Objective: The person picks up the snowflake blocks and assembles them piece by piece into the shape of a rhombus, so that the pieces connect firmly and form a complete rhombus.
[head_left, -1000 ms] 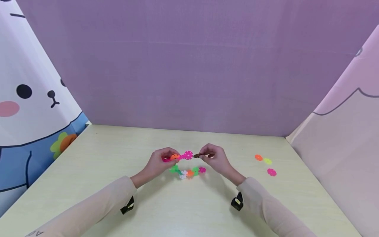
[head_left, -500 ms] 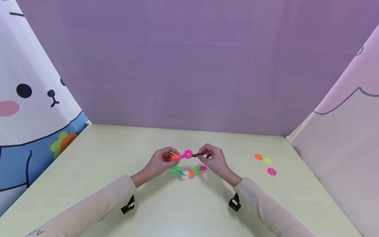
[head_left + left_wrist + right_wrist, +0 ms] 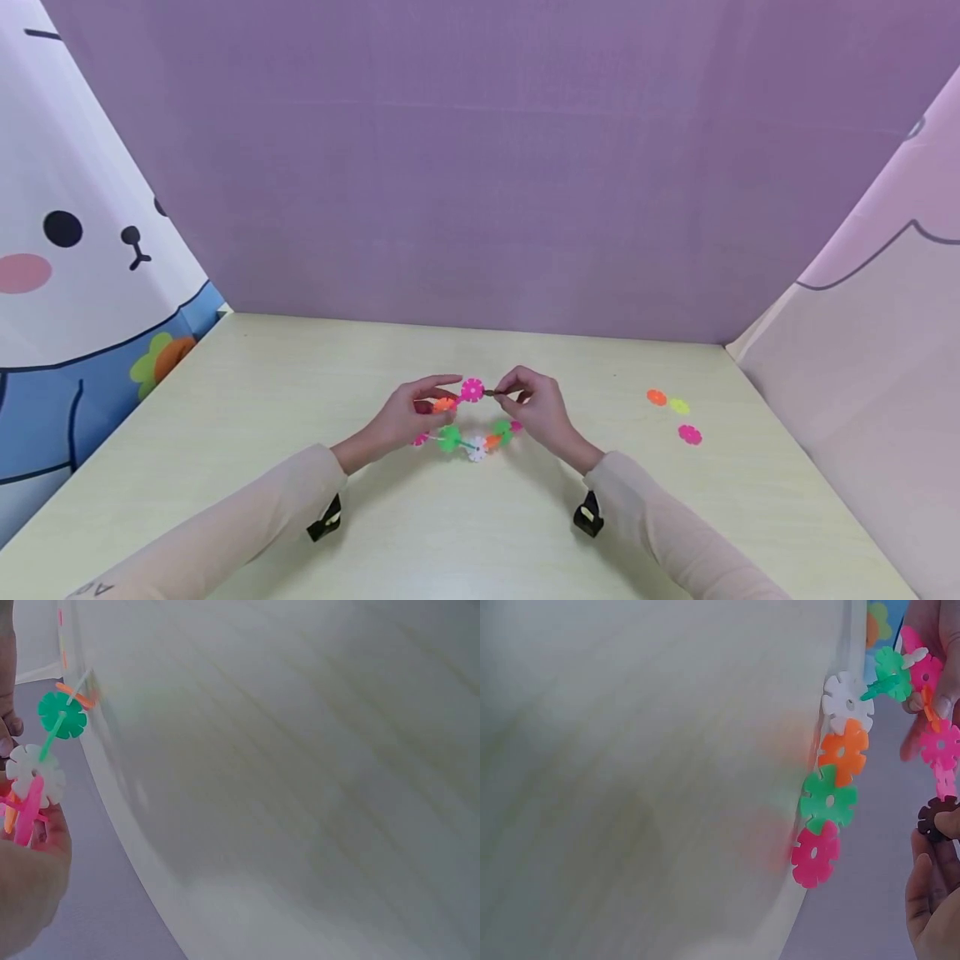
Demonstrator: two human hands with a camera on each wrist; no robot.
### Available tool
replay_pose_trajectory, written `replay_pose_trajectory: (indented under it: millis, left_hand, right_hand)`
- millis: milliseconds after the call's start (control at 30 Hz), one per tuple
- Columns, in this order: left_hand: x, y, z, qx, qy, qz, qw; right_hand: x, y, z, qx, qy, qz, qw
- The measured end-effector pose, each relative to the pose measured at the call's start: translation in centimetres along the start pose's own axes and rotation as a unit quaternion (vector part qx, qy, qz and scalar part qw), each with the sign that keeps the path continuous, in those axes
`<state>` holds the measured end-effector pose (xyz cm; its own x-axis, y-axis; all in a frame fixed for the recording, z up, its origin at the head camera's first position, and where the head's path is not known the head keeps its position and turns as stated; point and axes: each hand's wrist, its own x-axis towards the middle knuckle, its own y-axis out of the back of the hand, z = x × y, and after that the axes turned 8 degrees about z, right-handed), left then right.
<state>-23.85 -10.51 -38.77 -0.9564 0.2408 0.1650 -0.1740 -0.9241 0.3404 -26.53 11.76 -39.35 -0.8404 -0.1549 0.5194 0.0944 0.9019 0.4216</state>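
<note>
Slotted plastic snowflake discs form a curved chain between the hands. My left hand (image 3: pixel 401 417) holds it near an orange disc (image 3: pixel 444 405), with the index finger stretched out above. A brown disc (image 3: pixel 928 819), seen edge-on in the head view, is pinched by my right hand (image 3: pixel 542 408). It meets the pink disc (image 3: pixel 472 390) at one end of the chain; how deep the slots sit cannot be told. Below the hands hangs the rest of the chain: a green disc (image 3: pixel 450 438), a white disc (image 3: pixel 845 703), another orange disc (image 3: pixel 843 753) and a pink end disc (image 3: pixel 814 855).
On the right of the pale table (image 3: pixel 480 533) lie a loose orange disc (image 3: pixel 656 397), a yellow disc (image 3: pixel 679 406) and a pink disc (image 3: pixel 690 434). A purple panel (image 3: pixel 480 167) stands behind, with printed fabric on both sides.
The right hand and brown disc have moved slightly left, against the pink disc. The left index finger has straightened, and the hanging part of the chain has swung a little right and down.
</note>
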Motion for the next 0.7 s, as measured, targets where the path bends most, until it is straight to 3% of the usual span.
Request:
replay_pose_trajectory:
  millis: [167,267,400,700]
  left_hand:
    - [-0.6,0.1,1.6,0.012,-0.02,-0.011,0.9997]
    - [-0.7,0.1,2.0,0.023,-0.025,-0.006,0.9994]
    - [-0.6,-0.1,2.2,0.019,-0.031,0.01,0.9993]
    - [-0.4,-0.6,2.0,0.004,-0.047,0.062,0.9969]
  right_hand:
    - [0.1,-0.3,0.0,0.011,0.014,-0.001,0.9998]
    - [-0.1,0.0,-1.6,0.015,0.017,-0.002,0.9998]
    - [-0.3,0.5,-4.0,0.016,0.01,-0.01,0.9998]
    - [-0.2,0.2,-4.1,0.021,0.033,-0.007,0.9992]
